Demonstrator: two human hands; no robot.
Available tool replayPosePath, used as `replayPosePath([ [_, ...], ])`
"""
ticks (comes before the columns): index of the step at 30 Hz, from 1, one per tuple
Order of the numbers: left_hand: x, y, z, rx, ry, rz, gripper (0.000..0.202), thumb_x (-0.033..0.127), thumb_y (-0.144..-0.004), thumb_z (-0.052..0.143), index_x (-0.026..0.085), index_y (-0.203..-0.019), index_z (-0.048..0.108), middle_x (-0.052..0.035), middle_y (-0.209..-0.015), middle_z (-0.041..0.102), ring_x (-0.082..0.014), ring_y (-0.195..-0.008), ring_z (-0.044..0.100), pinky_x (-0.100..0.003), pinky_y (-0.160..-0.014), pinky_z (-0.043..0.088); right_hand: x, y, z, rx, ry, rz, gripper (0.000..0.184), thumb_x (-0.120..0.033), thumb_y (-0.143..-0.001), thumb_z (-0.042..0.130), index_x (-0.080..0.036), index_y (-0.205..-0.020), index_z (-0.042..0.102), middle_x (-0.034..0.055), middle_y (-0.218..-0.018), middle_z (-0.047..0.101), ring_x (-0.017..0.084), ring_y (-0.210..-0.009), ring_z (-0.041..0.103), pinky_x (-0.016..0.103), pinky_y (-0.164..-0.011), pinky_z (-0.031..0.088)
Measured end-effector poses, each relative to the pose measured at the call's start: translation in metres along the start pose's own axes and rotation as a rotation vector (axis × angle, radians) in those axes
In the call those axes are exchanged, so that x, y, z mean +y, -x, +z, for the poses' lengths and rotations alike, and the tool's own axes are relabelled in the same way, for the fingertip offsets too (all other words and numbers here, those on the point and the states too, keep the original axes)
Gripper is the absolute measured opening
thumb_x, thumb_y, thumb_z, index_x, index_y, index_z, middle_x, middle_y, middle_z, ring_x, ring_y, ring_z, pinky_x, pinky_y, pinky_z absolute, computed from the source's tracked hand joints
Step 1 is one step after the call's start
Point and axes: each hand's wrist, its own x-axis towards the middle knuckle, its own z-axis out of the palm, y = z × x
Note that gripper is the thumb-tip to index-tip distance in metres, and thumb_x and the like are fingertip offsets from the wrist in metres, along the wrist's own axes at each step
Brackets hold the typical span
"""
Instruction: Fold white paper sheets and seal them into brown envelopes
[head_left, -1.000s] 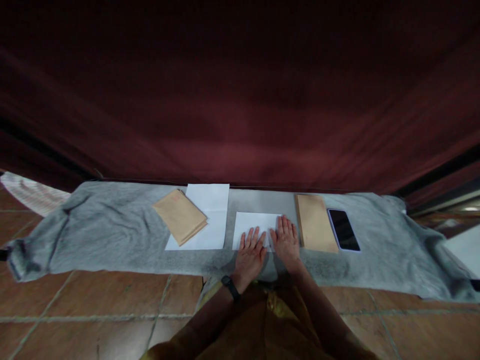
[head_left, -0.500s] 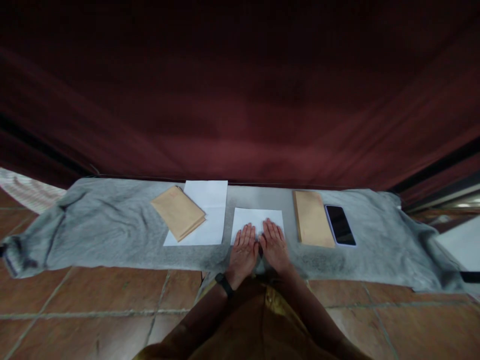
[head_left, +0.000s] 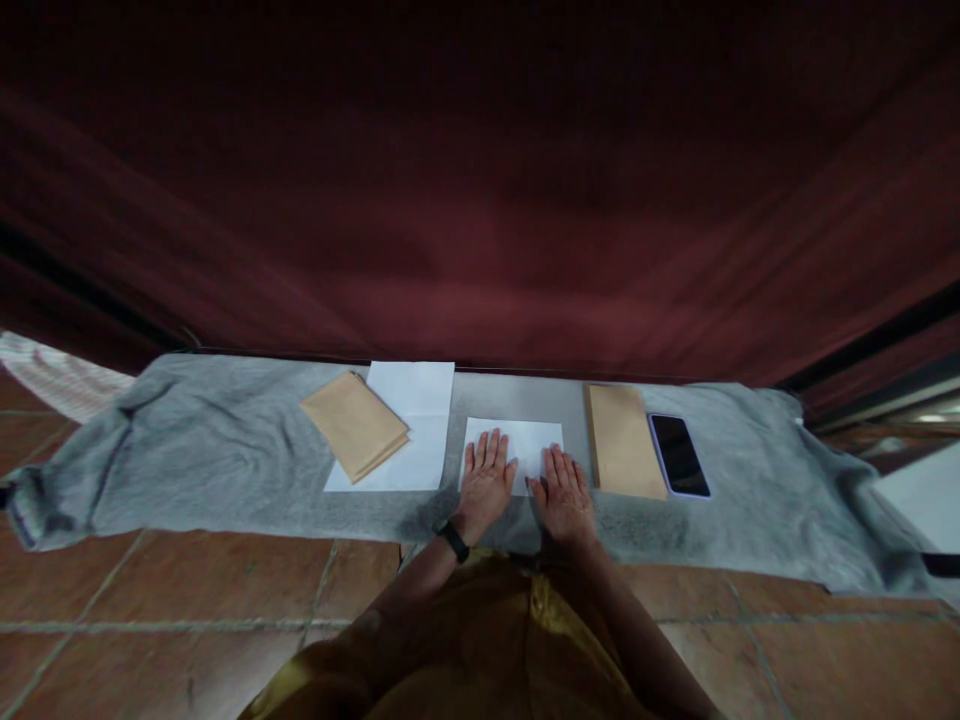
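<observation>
A small white sheet of paper (head_left: pixel 517 432), perhaps folded, lies on the grey cloth in front of me. My left hand (head_left: pixel 486 482) rests flat on its left part, fingers stretched out, a dark band on the wrist. On the sheet's lower right corner lies my right hand (head_left: pixel 564 492), palm down with the fingers extended. Both hands hide parts of the paper's near edge. To the right, close to my right hand, is a stack of brown envelopes (head_left: pixel 624 440).
Left of the sheet, several brown envelopes (head_left: pixel 356 425) lie askew on larger white paper (head_left: pixel 424 420). A phone (head_left: pixel 679 455) sits beside the right stack. Grey cloth (head_left: pixel 232 450) covers the narrow bench. A dark red curtain-like surface (head_left: pixel 480 250) rises behind it; tiled floor (head_left: pixel 247 590) shows below.
My hands have moved apart across the paper. The right hand has slid right and nearer to me, while the left has shifted slightly and spread its fingers.
</observation>
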Motion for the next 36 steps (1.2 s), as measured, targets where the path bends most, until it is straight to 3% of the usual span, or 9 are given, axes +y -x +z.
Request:
replayPosePath([
  [5,-0.017,-0.039,0.0,0.007,-0.032,-0.091,0.058,0.035,-0.105,0.032,0.008,-0.155,0.04,-0.0167,-0.163,0.039,-0.0296,-0.153,0.032,-0.052,-0.125,0.026,-0.001,0.0,0.0,0.001,-0.004,0.009,0.062,-0.042,-0.106,0.036,-0.008,-0.158,0.035,0.0197,-0.16,0.042,0.032,-0.146,0.042,0.05,-0.12,0.03],
  [10,-0.037,-0.052,-0.014,0.006,-0.002,-0.083,0.051,0.027,-0.1,0.039,0.012,-0.148,0.051,-0.0145,-0.152,0.055,-0.0277,-0.141,0.049,-0.044,-0.117,0.038,-0.001,0.0,-0.001,-0.009,0.007,0.005,0.061,-0.042,-0.106,0.037,-0.007,-0.156,0.039,0.0198,-0.16,0.042,0.032,-0.146,0.042,0.049,-0.12,0.029],
  [13,-0.042,-0.057,-0.026,-0.008,0.048,-0.128,0.05,0.024,-0.096,0.044,0.009,-0.143,0.054,-0.0169,-0.144,0.061,-0.0277,-0.133,0.055,-0.04,-0.114,0.041,-0.002,0.0,-0.002,-0.005,0.027,0.004,0.06,-0.041,-0.106,0.037,-0.007,-0.156,0.04,0.0189,-0.16,0.043,0.031,-0.146,0.042,0.047,-0.121,0.029],
  [19,-0.042,-0.038,-0.043,-0.143,0.16,-0.331,0.053,0.035,-0.096,0.051,0.009,-0.141,0.051,-0.0158,-0.117,0.073,-0.029,-0.122,0.062,-0.038,-0.105,0.046,-0.001,0.0,-0.003,0.011,0.044,-0.001,0.059,-0.04,-0.107,0.037,-0.007,-0.155,0.041,0.0179,-0.159,0.045,0.03,-0.146,0.042,0.046,-0.121,0.029],
  [24,-0.041,-0.016,-0.049,-0.174,0.344,-0.511,0.059,0.039,-0.091,0.062,0.014,-0.143,0.048,-0.0167,-0.122,0.07,-0.0296,-0.122,0.063,-0.035,-0.098,0.047,-0.002,0.0,-0.004,0.03,0.03,-0.009,0.06,-0.041,-0.107,0.037,-0.007,-0.156,0.04,0.0184,-0.159,0.043,0.03,-0.146,0.043,0.047,-0.12,0.029],
  [27,-0.043,-0.018,-0.05,-0.126,0.609,-0.601,0.047,0.03,-0.082,0.069,0.018,-0.127,0.059,-0.0138,-0.114,0.073,-0.0296,-0.118,0.065,-0.035,-0.096,0.047,-0.001,0.0,-0.005,0.042,0.02,-0.016,0.06,-0.04,-0.107,0.037,-0.007,-0.156,0.039,0.0195,-0.159,0.044,0.031,-0.145,0.044,0.048,-0.12,0.03],
  [30,-0.046,-0.022,-0.049,-0.095,0.765,-0.644,0.027,0.024,-0.075,0.072,0.021,-0.101,0.066,-0.0072,-0.092,0.075,-0.0279,-0.103,0.069,-0.034,-0.086,0.049,0.0,0.002,-0.008,0.051,0.001,-0.022,0.058,-0.037,-0.107,0.037,-0.009,-0.157,0.038,0.0193,-0.158,0.045,0.031,-0.146,0.042,0.05,-0.12,0.029],
  [33,-0.045,-0.02,-0.051,-0.082,0.894,-0.634,0.015,0.031,-0.074,0.072,0.021,-0.082,0.063,-0.0011,-0.07,0.067,-0.0233,-0.08,0.068,-0.03,-0.072,0.049,-0.005,0.003,-0.015,0.036,-0.056,-0.055,0.06,-0.04,-0.106,0.039,-0.01,-0.158,0.034,0.0184,-0.159,0.044,0.032,-0.149,0.039,0.054,-0.122,0.027],
  [36,-0.034,-0.018,-0.062,-0.06,1.051,-0.593,0.027,0.043,-0.075,0.072,0.019,-0.079,0.062,0.0011,-0.067,0.064,-0.0179,-0.067,0.063,-0.027,-0.063,0.046,-0.023,-0.002,-0.027,-0.013,-0.19,-0.12,0.069,-0.047,-0.103,0.046,-0.014,-0.161,0.03,0.0153,-0.163,0.038,0.031,-0.15,0.036,0.055,-0.124,0.026],
])
